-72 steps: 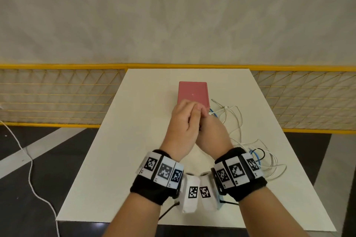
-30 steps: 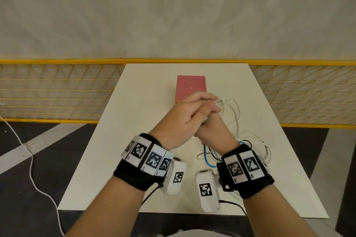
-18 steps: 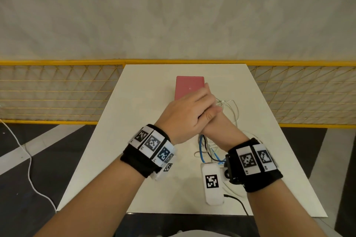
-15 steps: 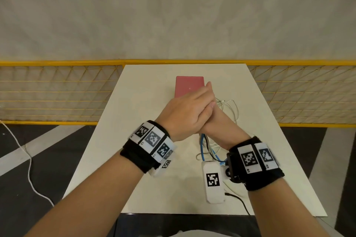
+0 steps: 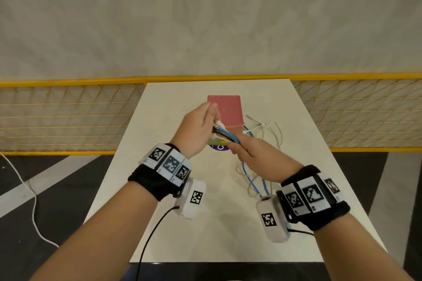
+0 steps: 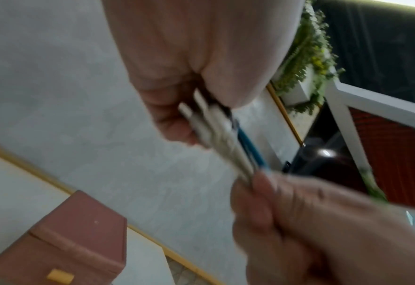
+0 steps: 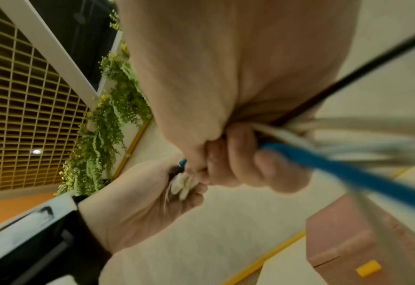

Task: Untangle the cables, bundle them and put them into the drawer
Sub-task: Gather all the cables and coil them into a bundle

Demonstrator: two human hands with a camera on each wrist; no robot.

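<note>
Two hands raised above one white table. Left hand pinching the plug ends of the cables between thumb and fingers; right hand curled tight round the same bunch just below. Between the two grips: one blue strand, one black, several white, exact number unclear, drawn straight. Slack hanging below the right fingers in loose loops. One pink drawer box just beyond the fingertips, shut, yellow handle.

Bare table left of pink box; loose cables clutter right.
</note>
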